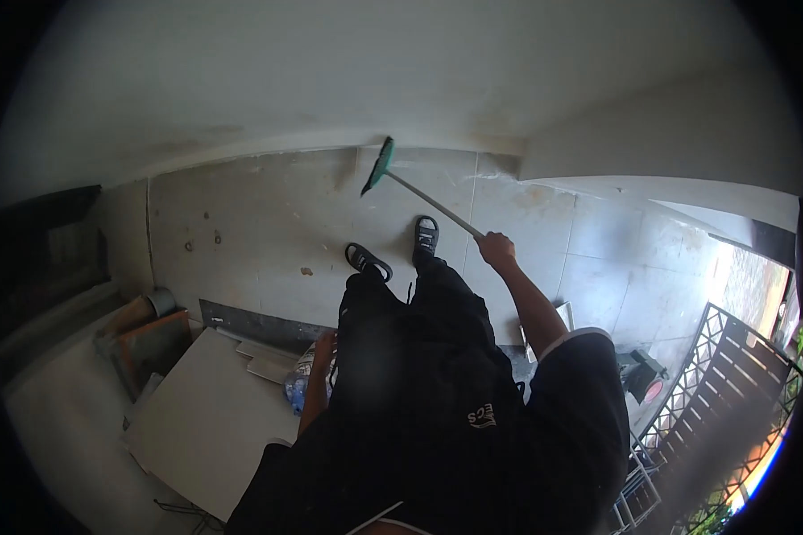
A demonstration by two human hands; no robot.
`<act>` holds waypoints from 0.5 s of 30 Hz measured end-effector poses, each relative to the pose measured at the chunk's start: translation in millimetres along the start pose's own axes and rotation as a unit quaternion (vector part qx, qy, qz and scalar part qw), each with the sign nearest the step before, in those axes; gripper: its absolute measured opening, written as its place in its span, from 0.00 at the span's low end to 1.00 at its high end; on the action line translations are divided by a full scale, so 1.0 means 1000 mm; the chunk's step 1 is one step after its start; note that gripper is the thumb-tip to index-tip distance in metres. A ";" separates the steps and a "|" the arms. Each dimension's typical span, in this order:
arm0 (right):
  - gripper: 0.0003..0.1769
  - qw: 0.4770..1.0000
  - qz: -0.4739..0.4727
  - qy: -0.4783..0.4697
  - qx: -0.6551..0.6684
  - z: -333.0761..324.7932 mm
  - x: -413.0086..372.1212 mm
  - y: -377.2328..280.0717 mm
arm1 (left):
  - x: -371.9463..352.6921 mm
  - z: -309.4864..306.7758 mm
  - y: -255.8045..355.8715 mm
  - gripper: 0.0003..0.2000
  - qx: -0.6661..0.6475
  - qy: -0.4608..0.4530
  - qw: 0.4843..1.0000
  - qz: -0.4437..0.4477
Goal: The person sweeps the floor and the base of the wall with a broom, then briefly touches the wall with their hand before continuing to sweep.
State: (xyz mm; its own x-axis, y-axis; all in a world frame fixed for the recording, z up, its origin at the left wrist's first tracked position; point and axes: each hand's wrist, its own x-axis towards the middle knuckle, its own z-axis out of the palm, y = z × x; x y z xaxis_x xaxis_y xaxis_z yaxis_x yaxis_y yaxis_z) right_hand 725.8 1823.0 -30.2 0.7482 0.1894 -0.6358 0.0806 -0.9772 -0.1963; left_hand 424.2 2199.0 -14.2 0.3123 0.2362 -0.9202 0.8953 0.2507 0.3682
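My right hand point(496, 249) is stretched forward and closed around the pale handle of a broom point(428, 205). Its green brush head point(378, 167) rests on the light tiled floor point(268, 232) close to the foot of the white wall, just ahead of my black shoes point(426, 237). My left hand point(324, 343) hangs down at my side beside my dark trousers. It is mostly hidden, and whether it holds anything cannot be made out.
Flat pale boards point(205, 419) and loose tile pieces lie on the floor at the left, with a bucket and boxes point(147, 334) behind them. A metal gate point(723, 392) stands at the right, a green machine point(638, 370) beside it.
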 end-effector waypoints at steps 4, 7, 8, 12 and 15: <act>0.24 0.998 -0.035 -0.022 -0.049 0.022 0.095 -0.049 | -0.037 0.018 0.014 0.17 -0.014 0.049 0.999 0.010; 0.23 0.996 -0.018 -0.002 -0.090 0.033 0.146 -0.069 | -0.030 0.002 -0.033 0.16 -0.077 0.051 0.995 0.044; 0.23 0.996 0.006 -0.048 -0.081 0.024 0.155 -0.069 | -0.039 0.000 -0.043 0.16 -0.077 0.059 0.995 0.040; 0.24 0.993 0.031 -0.051 -0.100 0.033 0.168 -0.018 | -0.054 -0.005 -0.056 0.14 -0.086 0.081 0.993 0.006; 0.26 0.988 0.055 -0.082 -0.119 0.027 0.144 0.042 | -0.063 -0.002 -0.058 0.12 -0.060 0.070 0.994 -0.054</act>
State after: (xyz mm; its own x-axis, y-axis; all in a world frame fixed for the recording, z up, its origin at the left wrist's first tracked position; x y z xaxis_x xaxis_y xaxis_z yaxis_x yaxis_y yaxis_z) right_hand 819.8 1812.1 -150.2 0.6456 0.0756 -0.7599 0.1731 -0.9837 0.0492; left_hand 352.3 2171.2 23.0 0.1619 0.3286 -0.9305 0.8738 0.3904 0.2899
